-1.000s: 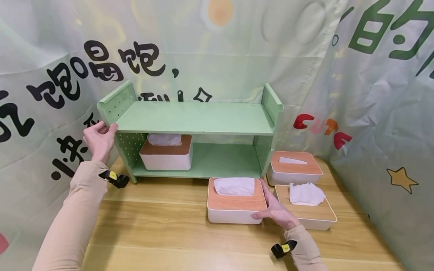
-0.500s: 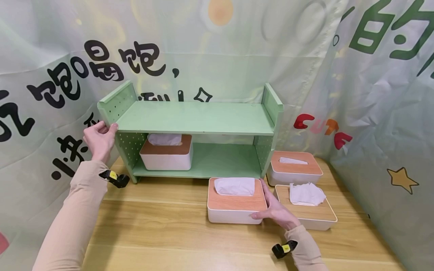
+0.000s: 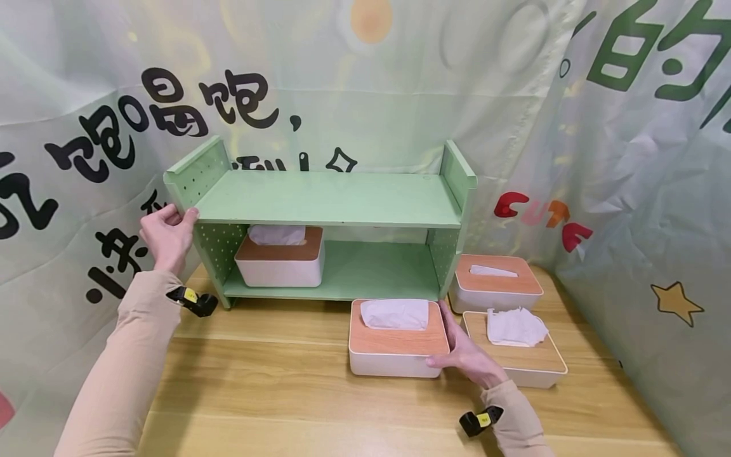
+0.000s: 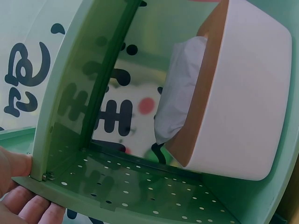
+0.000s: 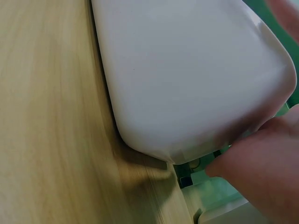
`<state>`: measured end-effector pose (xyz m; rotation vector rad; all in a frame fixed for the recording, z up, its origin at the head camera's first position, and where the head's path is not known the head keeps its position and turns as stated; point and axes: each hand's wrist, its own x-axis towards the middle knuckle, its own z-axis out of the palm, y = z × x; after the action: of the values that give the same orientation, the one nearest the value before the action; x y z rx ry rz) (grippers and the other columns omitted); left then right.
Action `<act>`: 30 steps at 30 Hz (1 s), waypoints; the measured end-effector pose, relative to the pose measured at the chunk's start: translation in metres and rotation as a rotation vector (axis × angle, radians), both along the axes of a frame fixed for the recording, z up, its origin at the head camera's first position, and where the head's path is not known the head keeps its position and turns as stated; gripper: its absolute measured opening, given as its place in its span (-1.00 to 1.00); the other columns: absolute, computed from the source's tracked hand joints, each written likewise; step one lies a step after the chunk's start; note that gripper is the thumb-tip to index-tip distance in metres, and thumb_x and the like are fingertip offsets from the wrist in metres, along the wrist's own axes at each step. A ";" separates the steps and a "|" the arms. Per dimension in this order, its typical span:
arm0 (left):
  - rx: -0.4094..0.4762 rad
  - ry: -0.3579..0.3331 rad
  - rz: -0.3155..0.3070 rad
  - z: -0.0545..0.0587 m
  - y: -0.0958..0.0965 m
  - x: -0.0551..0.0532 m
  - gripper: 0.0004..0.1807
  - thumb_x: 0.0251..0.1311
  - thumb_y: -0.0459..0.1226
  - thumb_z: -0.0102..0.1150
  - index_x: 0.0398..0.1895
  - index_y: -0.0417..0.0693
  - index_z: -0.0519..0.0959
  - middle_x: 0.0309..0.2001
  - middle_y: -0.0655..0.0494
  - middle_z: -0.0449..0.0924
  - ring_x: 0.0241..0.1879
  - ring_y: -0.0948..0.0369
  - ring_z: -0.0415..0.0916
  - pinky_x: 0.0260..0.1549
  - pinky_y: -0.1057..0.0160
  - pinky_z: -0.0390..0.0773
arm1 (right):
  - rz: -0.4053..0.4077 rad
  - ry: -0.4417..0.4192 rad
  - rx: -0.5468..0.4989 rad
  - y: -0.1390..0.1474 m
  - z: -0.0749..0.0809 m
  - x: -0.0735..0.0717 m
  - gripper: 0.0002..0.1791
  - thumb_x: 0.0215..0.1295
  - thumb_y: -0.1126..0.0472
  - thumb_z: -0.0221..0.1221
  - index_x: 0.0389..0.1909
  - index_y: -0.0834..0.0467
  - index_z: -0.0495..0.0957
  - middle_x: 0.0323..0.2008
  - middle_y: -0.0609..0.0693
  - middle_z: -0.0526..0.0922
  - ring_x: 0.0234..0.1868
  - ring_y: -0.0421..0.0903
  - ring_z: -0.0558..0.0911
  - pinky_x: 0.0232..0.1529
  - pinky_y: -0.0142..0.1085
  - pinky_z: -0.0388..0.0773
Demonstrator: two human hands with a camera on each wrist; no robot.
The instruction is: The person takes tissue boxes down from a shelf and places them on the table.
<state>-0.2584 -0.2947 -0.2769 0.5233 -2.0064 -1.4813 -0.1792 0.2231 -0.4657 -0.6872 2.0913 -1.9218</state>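
Note:
At the upper left, my left hand (image 3: 168,235) grips the side panel of a pale green two-tier shelf (image 3: 331,200); in the left wrist view, its thumb (image 4: 17,165) and fingers lie on either side of the panel's front edge. A white tissue box (image 3: 377,365) with a wood-look lid rests on the table before the shelf. Its right end is held by my right hand (image 3: 471,362), thumb at the front corner and fingers along the side. Inside the shelf's lower tier, at the left, sits another tissue box (image 3: 280,273), a white tissue poking out.
To the right of the shelf stands a third tissue box (image 3: 497,298). In front of it is one more tissue box (image 3: 531,377) with a crumpled tissue, close beside my right hand. The wooden table (image 3: 274,393) runs up to a printed cloth backdrop (image 3: 365,89).
My right thumb has slid slightly to the right along the front of the held tissue box. The boxes, the shelf and my left hand stay where they were.

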 end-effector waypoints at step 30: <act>0.007 -0.009 -0.011 0.000 -0.001 0.000 -0.56 0.29 -0.20 0.27 0.23 -0.03 0.60 -0.01 0.14 0.70 -0.48 0.69 0.49 -0.31 0.67 0.49 | -0.014 -0.012 -0.033 0.000 0.029 0.021 0.00 0.56 0.20 -0.04 0.52 0.22 -0.70 0.54 0.23 -0.73 0.49 0.28 -0.74 0.36 0.45 -0.64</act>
<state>-0.2582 -0.2956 -0.2766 0.5239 -2.0152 -1.4952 -0.1580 0.2229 -0.4362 -0.6677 2.0672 -1.9666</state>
